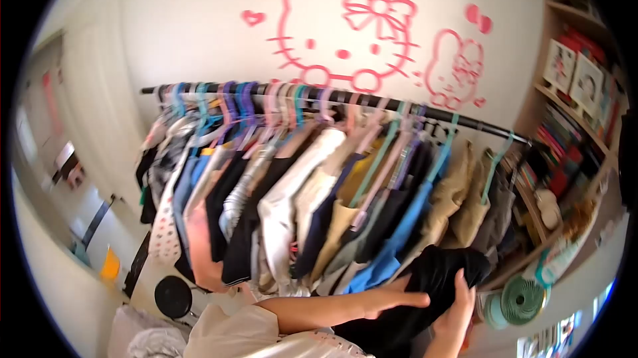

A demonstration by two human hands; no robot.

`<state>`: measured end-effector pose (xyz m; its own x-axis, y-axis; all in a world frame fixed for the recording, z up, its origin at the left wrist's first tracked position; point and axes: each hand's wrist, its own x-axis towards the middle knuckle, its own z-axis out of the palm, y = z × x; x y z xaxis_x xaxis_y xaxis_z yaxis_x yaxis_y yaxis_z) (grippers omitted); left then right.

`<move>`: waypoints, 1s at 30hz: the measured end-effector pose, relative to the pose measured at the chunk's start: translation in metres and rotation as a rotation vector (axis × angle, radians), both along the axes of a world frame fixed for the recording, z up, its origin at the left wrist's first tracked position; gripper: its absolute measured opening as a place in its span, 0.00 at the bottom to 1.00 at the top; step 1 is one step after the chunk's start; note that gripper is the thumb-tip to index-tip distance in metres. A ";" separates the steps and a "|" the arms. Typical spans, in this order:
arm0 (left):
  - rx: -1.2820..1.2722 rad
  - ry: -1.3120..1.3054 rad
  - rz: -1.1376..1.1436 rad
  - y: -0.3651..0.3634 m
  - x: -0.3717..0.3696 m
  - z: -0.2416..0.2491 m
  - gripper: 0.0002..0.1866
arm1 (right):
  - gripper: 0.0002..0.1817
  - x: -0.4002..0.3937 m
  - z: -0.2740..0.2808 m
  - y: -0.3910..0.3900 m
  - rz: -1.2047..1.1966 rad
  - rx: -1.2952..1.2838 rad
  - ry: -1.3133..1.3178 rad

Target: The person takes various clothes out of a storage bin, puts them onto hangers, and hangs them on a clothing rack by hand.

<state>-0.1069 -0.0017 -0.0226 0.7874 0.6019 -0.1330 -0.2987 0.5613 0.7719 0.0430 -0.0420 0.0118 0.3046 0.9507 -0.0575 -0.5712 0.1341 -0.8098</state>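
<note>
A black garment (pixel 425 285) is bunched up between my two hands at the lower right, in front of the clothes rack. My left hand (pixel 402 297) reaches across from the left and grips its near side, thumb lying on top and the other fingers hidden by the cloth. On the far right edge my right hand (pixel 456 308) is closed around the fabric with its thumb up. The folds hide what kind of garment it is. Just behind it hang a blue garment (pixel 392 252) and beige trousers (pixel 448 202).
A black rail (pixel 488 130) spans the view, crowded with clothes on coloured hangers. To the right are a bookshelf (pixel 545 87) and a green fan (pixel 522 299). At the lower left are a round black object (pixel 173 296) and pale cloth (pixel 156 343).
</note>
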 end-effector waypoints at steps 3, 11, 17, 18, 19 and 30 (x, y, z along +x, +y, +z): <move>0.430 0.038 -0.049 0.004 -0.015 0.031 0.28 | 0.18 -0.009 0.053 0.039 0.228 0.147 -0.056; 0.665 0.095 0.671 0.127 -0.006 0.094 0.30 | 0.15 -0.001 0.218 0.240 0.388 0.404 -0.392; 0.564 -0.081 0.824 0.083 -0.003 0.059 0.47 | 0.20 0.023 0.179 0.325 -0.454 0.219 -1.534; 0.658 -0.054 0.819 0.067 -0.006 0.054 0.48 | 0.20 0.024 0.173 0.315 -0.468 0.186 -1.537; 0.750 -0.028 0.808 0.050 -0.008 0.049 0.50 | 0.20 0.029 0.165 0.301 -0.538 0.436 -1.627; 1.517 0.177 -0.069 -0.020 0.074 -0.162 0.12 | 0.05 0.107 -0.166 -0.018 -0.813 0.092 -0.555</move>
<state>-0.0324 -0.0219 -0.1844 0.8596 0.2161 0.4630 -0.1515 -0.7576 0.6349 0.1504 -0.0599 -0.1543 0.8281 0.4339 0.3549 0.1804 0.3932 -0.9016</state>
